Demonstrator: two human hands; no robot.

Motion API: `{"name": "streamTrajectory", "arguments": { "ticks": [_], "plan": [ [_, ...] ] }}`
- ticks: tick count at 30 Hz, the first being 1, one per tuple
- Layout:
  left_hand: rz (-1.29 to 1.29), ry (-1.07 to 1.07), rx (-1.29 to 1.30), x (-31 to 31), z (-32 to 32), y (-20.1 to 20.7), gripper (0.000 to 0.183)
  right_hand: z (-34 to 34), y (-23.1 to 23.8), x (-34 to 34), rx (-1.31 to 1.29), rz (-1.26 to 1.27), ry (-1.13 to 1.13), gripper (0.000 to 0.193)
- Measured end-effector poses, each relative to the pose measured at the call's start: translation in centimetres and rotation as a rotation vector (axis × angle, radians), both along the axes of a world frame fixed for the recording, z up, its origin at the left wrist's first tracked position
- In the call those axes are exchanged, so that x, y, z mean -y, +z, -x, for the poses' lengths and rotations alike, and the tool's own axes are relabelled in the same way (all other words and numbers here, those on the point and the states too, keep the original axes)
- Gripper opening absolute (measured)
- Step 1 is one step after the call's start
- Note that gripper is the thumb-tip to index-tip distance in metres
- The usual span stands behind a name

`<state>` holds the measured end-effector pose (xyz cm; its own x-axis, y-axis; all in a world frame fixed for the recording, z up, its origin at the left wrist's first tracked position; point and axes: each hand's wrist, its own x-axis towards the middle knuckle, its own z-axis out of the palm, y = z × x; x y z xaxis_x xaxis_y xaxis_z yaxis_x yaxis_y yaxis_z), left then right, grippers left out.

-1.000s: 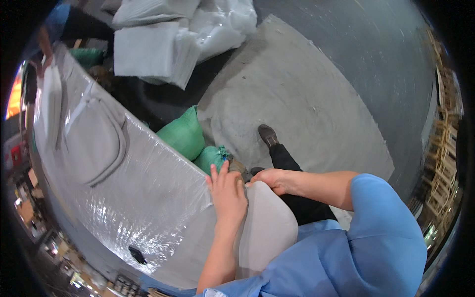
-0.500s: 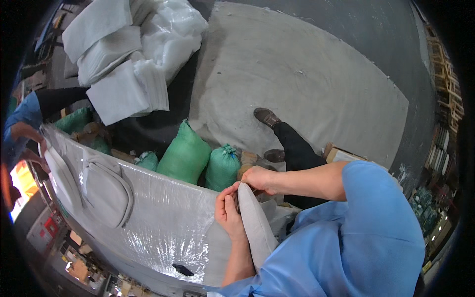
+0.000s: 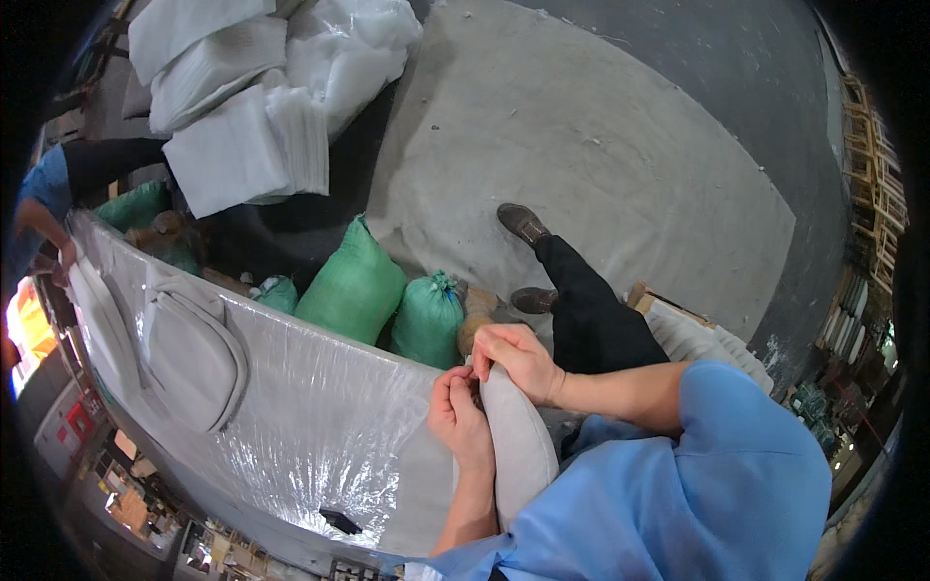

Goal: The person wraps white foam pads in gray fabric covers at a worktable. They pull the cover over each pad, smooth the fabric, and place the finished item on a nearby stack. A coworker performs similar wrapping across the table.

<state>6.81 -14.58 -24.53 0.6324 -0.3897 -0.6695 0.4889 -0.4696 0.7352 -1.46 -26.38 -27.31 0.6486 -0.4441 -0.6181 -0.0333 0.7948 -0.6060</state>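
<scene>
A light grey padded cushion (image 3: 523, 455) stands on edge against my body at the near side of the table. My left hand (image 3: 459, 418) is closed at the cushion's far end, thumb and fingers pinching its edge. My right hand (image 3: 519, 362) reaches over the same end, its fingers bent down and pinched on the edge beside the left fingertips. What lies right between the fingertips is too small to make out. Two more grey cushions lie further left: a rounded one (image 3: 194, 363) flat on the table and another (image 3: 105, 329) by a co-worker's hand (image 3: 66, 259).
Shiny plastic film covers the table (image 3: 291, 426), with a small black object (image 3: 339, 521) near its edge. Green sacks (image 3: 354, 290) stand along the table's far side. White padding sheets (image 3: 232, 155) are piled beyond them. A grey sheet (image 3: 581, 145) covers the floor.
My right hand has risen over the cushion's end, its fingers now pointing down at the edge. My left fingers have curled in more. The cushion has shifted slightly right in view.
</scene>
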Motion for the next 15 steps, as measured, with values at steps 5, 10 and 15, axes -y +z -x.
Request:
{"name": "streamTrajectory", "arguments": {
  "ticks": [5,10,15],
  "plan": [
    [-0.06,-0.232,0.028,-0.6,-2.1,-0.9,0.021,-1.2,-1.4,1.1,-0.029,-0.053,0.102,0.05],
    [0.069,-0.304,0.013,5.0,-3.9,2.6,0.059,0.0,-1.6,-0.5,-0.301,-0.218,-0.331,0.049],
    [0.146,-0.569,-0.166,8.1,-2.8,2.4,0.092,0.0,0.9,-1.9,-0.198,-0.447,-0.405,0.074]
  ]
}}
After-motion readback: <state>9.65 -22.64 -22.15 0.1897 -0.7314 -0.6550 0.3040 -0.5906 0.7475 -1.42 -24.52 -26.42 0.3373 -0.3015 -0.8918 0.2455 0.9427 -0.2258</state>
